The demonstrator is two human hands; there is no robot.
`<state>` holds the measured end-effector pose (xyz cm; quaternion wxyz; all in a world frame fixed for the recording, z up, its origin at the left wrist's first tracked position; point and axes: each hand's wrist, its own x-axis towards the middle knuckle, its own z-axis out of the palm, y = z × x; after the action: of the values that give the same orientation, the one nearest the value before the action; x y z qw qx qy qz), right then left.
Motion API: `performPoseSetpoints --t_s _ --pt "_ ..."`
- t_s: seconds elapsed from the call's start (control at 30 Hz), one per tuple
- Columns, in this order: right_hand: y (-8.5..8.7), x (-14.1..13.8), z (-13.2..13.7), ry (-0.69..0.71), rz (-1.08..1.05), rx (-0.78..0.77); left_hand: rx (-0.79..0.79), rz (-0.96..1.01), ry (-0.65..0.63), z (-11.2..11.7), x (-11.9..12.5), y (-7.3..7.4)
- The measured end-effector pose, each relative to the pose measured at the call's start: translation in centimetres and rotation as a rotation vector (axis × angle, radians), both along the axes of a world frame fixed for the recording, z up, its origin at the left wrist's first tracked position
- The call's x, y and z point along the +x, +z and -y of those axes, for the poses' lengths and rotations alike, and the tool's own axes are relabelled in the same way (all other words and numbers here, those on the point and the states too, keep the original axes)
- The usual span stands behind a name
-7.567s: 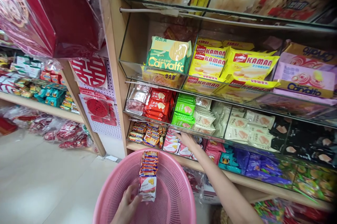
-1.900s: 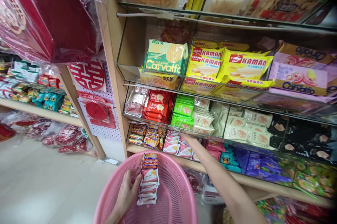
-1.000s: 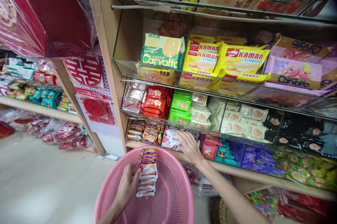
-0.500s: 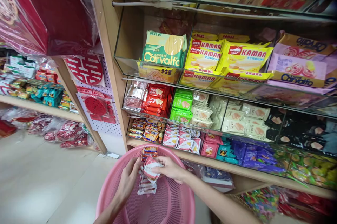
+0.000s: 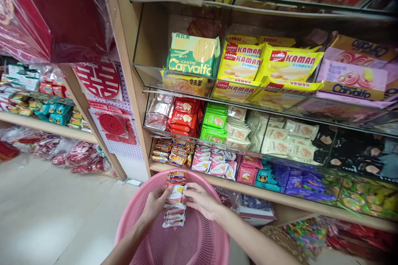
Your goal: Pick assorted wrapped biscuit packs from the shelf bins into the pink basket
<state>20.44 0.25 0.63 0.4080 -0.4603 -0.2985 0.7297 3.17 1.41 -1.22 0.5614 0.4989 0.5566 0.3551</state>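
Note:
A pink mesh basket (image 5: 122, 219) stands below me, with both hands over its inside. Between them a white-and-pink snack packet (image 5: 177, 193) lies in line with a row of small packets (image 5: 173, 217). My left hand (image 5: 154, 203) is closed at the packet's left side, thumb on its edge. My right hand (image 5: 201, 201) has its fingertips against the right edge. An orange-and-blue packet (image 5: 176, 177) lies at the far end of the row. Parts of the packets are hidden by my fingers.
Ahead, a shelf holds pink-and-white packets (image 5: 218, 167), orange packets (image 5: 178, 159), green packets (image 5: 214, 122) and yellow KAMAN bags (image 5: 241, 66) behind clear panels. A wooden upright (image 5: 132, 74) stands on the left. A woven basket (image 5: 281, 238) is at the lower right.
The snack packet, tilted in my right hand before, now lies flatter and in line with the row. My right fingers have shifted to its right edge; my left hand has moved slightly right.

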Motion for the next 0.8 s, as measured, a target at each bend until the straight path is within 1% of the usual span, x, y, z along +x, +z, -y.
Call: performPoseSetpoints --t_s 0.13,0.27,0.4,0.5,0.67,0.8 --pt "0.5 -0.5 0.1 -0.096 -0.06 -0.029 0.083 -0.115 0.047 -1.3 0.2 -1.3" --pt "0.9 -0.9 -0.1 -0.136 -0.015 -0.058 0.176 -0.256 0.085 -1.7 0.4 -2.5" --pt "0.6 -0.9 -0.7 -0.151 0.096 -0.072 0.22 -0.367 0.09 -1.9 0.3 -2.6" --pt "0.3 -1.0 -0.9 -0.125 0.155 -0.071 0.239 -0.425 0.089 -2.1 0.2 -2.7" --pt "0.0 -1.2 -0.5 -0.097 0.173 -0.094 0.255 -0.475 0.065 -2.4 0.2 -3.1" --pt "-0.6 -1.0 -0.4 -0.119 0.182 -0.131 0.253 -0.486 0.045 -2.4 0.1 -2.8"
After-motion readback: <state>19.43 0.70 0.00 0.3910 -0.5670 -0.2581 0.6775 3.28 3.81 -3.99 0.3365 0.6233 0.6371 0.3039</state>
